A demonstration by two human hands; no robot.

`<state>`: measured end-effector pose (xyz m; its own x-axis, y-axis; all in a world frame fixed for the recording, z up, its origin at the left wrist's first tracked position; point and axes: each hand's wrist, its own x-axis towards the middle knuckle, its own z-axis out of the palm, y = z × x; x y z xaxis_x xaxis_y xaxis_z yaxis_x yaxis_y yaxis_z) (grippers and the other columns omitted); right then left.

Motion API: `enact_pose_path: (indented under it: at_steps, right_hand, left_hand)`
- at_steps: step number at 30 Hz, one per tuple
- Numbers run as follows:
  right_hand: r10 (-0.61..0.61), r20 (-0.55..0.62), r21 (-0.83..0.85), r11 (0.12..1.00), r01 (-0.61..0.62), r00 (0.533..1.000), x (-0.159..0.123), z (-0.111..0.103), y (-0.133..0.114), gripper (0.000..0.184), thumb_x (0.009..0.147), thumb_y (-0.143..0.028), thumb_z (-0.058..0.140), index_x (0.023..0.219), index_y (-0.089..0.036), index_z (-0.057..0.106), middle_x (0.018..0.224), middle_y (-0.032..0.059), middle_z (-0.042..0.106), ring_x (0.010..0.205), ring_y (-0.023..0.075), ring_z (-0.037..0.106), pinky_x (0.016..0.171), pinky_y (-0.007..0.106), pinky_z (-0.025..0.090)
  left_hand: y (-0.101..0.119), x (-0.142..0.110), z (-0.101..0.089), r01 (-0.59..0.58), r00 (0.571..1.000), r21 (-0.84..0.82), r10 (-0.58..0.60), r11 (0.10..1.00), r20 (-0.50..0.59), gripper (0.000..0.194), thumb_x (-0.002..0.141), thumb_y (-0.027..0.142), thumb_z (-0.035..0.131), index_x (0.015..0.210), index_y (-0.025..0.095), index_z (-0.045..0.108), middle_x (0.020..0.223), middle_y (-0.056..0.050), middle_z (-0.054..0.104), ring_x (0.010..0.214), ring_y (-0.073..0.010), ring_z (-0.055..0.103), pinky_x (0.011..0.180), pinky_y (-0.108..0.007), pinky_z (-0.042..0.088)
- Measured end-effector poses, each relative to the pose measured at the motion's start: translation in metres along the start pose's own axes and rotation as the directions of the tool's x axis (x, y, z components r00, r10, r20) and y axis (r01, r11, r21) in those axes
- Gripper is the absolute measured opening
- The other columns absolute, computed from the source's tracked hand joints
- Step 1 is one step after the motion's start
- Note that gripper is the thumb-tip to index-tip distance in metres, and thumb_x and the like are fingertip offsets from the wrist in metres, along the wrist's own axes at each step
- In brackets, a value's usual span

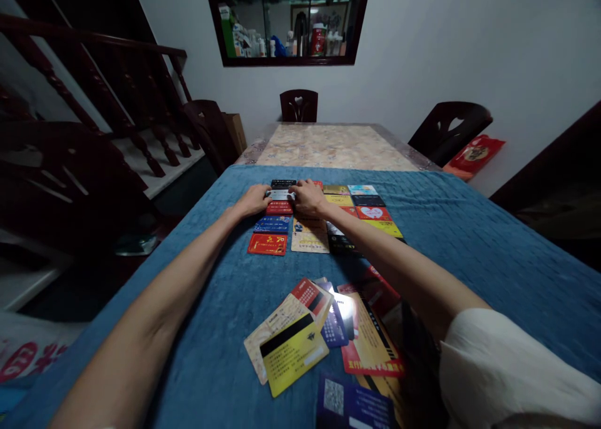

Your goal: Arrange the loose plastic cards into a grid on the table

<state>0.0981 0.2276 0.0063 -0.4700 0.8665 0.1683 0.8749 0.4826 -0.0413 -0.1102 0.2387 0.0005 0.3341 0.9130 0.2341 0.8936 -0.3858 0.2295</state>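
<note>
One table [328, 144] fills the middle of the view, its near part under one blue cloth [469, 241]. At least three dark chairs [299, 106] stand around it: one at the far end, one on each side.

Two bare arms reach forward over the cloth, the left arm [154, 316] nearly straight, the right arm [404, 266] slanting inward from one pale sleeve [507, 366].

Beyond the forearms, cards lie in four columns. The leftmost column [272, 224] shows five: black, pale, red, blue, red. The rightmost column [374, 213] shows four plainly: light blue, dark, red with a heart, yellow. The right hand and forearm cover parts of the two middle columns, so their count is uncertain. Nearer, one loose pile [295, 352] overlaps, at least eight cards in it.

Both hands rest low and palm-down, fingers curled. The left hand [253, 200] has its fingertips at the left end of one pale card [280, 195]; the right hand [308, 198] has its own at the right end. Whether either hand pinches it, I cannot tell. The card lies second from the far end of its column, between the black and red ones.
</note>
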Motion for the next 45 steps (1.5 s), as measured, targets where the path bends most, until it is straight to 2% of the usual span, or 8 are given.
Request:
enact_pose_path:
  at_steps: [8, 15, 18, 25, 32, 37, 41, 45]
  right_hand:
    - [0.008, -0.009, 0.001, 1.000, -0.008, 1.000, -0.016, -0.018, 0.002, 0.045, 0.090, -0.026, 0.056, 0.134, -0.023, 0.061, 0.135, 0.0154, 0.058, 0.122, 0.0354, 0.047, 0.094, 0.047, 0.046]
    - [-0.028, -0.026, 0.013, 1.000, 0.028, 0.999, -0.050, -0.035, -0.001, 0.027, 0.090, -0.019, 0.053, 0.107, -0.019, 0.073, 0.123, 0.0132, 0.066, 0.115, 0.0325, 0.049, 0.087, 0.040, 0.042]
    - [-0.055, -0.048, 0.020, 0.998, 0.056, 0.997, -0.065, -0.037, -0.002, 0.024, 0.089, -0.018, 0.054, 0.102, -0.018, 0.074, 0.118, 0.0138, 0.067, 0.114, 0.0324, 0.049, 0.085, 0.040, 0.040]
    - [-0.133, -0.078, 0.036, 0.990, 0.136, 0.988, -0.104, -0.042, -0.004, 0.024, 0.090, -0.016, 0.053, 0.101, -0.017, 0.075, 0.115, 0.0131, 0.068, 0.111, 0.0297, 0.050, 0.086, 0.038, 0.037]
    - [-0.219, -0.113, 0.119, 0.965, 0.232, 0.969, -0.146, -0.036, -0.014, 0.020, 0.093, -0.020, 0.054, 0.099, -0.018, 0.073, 0.109, 0.0110, 0.069, 0.106, 0.0281, 0.049, 0.086, 0.038, 0.037]
    - [-0.336, -0.168, 0.231, 0.900, 0.369, 0.927, -0.181, -0.033, -0.025, 0.019, 0.093, -0.024, 0.056, 0.102, -0.022, 0.072, 0.109, 0.0096, 0.068, 0.103, 0.0263, 0.049, 0.088, 0.040, 0.037]
    - [-0.441, -0.176, 0.339, 0.812, 0.475, 0.880, -0.210, -0.038, -0.036, 0.022, 0.097, -0.037, 0.055, 0.102, -0.024, 0.072, 0.109, 0.0082, 0.070, 0.104, 0.0263, 0.050, 0.090, 0.043, 0.039]
    - [-0.561, -0.138, 0.426, 0.711, 0.560, 0.816, -0.231, -0.042, -0.048, 0.032, 0.092, -0.047, 0.062, 0.116, -0.027, 0.070, 0.126, 0.0072, 0.067, 0.115, 0.0280, 0.047, 0.096, 0.045, 0.041]
  left_hand:
    - [0.006, -0.012, -0.003, 0.058, 0.994, 0.007, -0.057, 0.998, -0.095, 0.038, 0.085, 0.020, 0.055, 0.118, 0.009, 0.069, 0.102, -0.013, 0.070, 0.097, -0.0264, 0.065, 0.092, -0.035, 0.051]
    - [0.026, -0.039, -0.012, 0.038, 0.984, 0.051, -0.029, 0.998, -0.174, 0.039, 0.087, 0.018, 0.049, 0.118, 0.008, 0.070, 0.104, -0.014, 0.069, 0.094, -0.0257, 0.064, 0.091, -0.036, 0.051]
    - [0.036, -0.052, -0.015, 0.005, 0.981, 0.055, 0.005, 0.998, -0.194, 0.037, 0.088, 0.017, 0.048, 0.117, 0.011, 0.071, 0.105, -0.013, 0.069, 0.092, -0.0237, 0.063, 0.089, -0.034, 0.051]
    - [0.060, -0.090, -0.020, -0.062, 0.977, 0.054, 0.072, 0.997, -0.201, 0.036, 0.090, 0.016, 0.046, 0.116, 0.012, 0.071, 0.106, -0.013, 0.069, 0.096, -0.0249, 0.064, 0.089, -0.035, 0.050]
    - [0.087, -0.131, -0.018, -0.139, 0.980, 0.029, 0.141, 0.990, -0.139, 0.035, 0.088, 0.012, 0.050, 0.117, 0.013, 0.069, 0.107, -0.012, 0.069, 0.095, -0.0239, 0.064, 0.087, -0.035, 0.050]
    - [0.110, -0.157, -0.012, -0.209, 0.973, 0.020, 0.210, 0.978, -0.092, 0.030, 0.092, 0.011, 0.046, 0.111, 0.015, 0.069, 0.103, -0.012, 0.069, 0.096, -0.0243, 0.063, 0.088, -0.038, 0.049]
    - [0.124, -0.173, -0.008, -0.251, 0.965, -0.017, 0.249, 0.968, -0.078, 0.027, 0.090, 0.009, 0.047, 0.102, 0.017, 0.070, 0.097, -0.010, 0.068, 0.091, -0.0214, 0.063, 0.083, -0.035, 0.050]
    - [0.131, -0.180, -0.004, -0.257, 0.964, -0.092, 0.249, 0.962, -0.093, 0.026, 0.089, 0.008, 0.047, 0.097, 0.018, 0.069, 0.093, -0.008, 0.067, 0.089, -0.0204, 0.063, 0.082, -0.034, 0.051]
